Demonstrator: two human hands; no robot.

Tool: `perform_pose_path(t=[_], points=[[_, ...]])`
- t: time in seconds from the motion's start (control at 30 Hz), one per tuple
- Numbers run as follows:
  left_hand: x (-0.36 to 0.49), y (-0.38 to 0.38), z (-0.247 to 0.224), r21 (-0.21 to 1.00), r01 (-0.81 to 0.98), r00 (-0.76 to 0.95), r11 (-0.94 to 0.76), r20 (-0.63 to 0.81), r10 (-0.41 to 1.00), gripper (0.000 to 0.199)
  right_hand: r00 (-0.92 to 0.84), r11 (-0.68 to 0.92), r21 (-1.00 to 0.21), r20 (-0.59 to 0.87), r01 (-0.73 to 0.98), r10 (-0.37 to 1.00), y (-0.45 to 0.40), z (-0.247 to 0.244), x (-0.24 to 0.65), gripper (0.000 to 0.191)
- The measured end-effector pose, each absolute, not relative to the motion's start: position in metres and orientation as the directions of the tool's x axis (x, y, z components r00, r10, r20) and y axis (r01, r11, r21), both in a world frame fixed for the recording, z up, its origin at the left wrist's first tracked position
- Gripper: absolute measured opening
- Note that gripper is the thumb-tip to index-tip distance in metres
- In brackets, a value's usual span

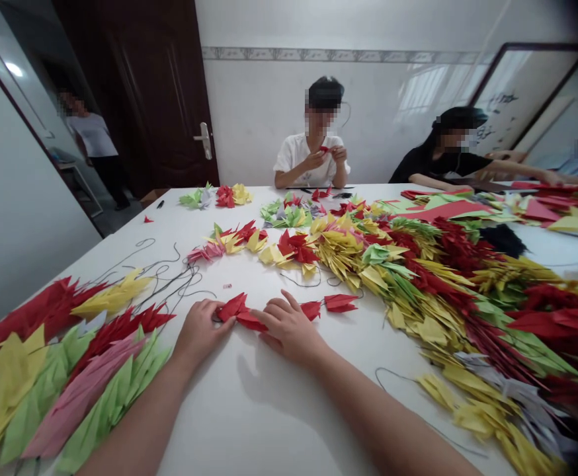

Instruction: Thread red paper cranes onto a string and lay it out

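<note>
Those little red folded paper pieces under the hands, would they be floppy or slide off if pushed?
The red folded paper pieces look light, so a push on the smooth white table probably slides them. Their sharp creases suggest some stiffness, though pressing from the left hand or right hand would likely crush them.

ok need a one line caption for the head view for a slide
Both hands, left hand and right hand, press on red folded paper pieces on a white table strewn with colourful folded paper.
</note>
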State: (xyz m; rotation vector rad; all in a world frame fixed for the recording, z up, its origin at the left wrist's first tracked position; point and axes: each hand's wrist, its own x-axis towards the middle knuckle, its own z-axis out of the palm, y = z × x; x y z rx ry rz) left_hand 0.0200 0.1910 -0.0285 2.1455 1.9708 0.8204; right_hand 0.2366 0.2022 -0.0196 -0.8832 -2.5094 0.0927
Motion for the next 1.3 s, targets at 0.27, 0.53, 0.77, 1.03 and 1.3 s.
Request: perform_pose_path(t=[0.27, 0.53, 0.77, 1.03, 1.3], points=[[0.019, 0.192, -0.03, 0.469, 0.866, 0.035, -0.173, 0.29, 0.957, 0.034, -0.59, 0.788, -0.291, 0.536, 0.543, 0.604, 0.217, -0.03, 0.244, 0.022], [0.014, 0.192, -0.028, 0.505, 0.837, 0.082, -0.211, 0.266, 0.961, 0.039, -0.383, 0.714, -0.385, 0.644, 0.585, 0.662, 0.226, -0.036, 0.25, 0.02], [0.014, 0.19, -0.025, 0.511, 0.825, 0.122, -0.241, 0.255, 0.959, 0.037, -0.356, 0.701, -0.414, 0.646, 0.58, 0.676, 0.229, -0.038, 0.252, 0.021], [0.009, 0.189, -0.032, 0.497, 0.846, 0.044, -0.195, 0.298, 0.953, 0.037, -0.49, 0.693, -0.419, 0.498, 0.587, 0.715, 0.222, -0.03, 0.251, 0.03], [0.027, 0.182, -0.034, 0.341, 0.881, 0.185, -0.328, 0.39, 0.902, 0.056, -0.464, 0.537, -0.444, 0.27, 0.718, 0.844, 0.219, -0.027, 0.249, 0.047]])
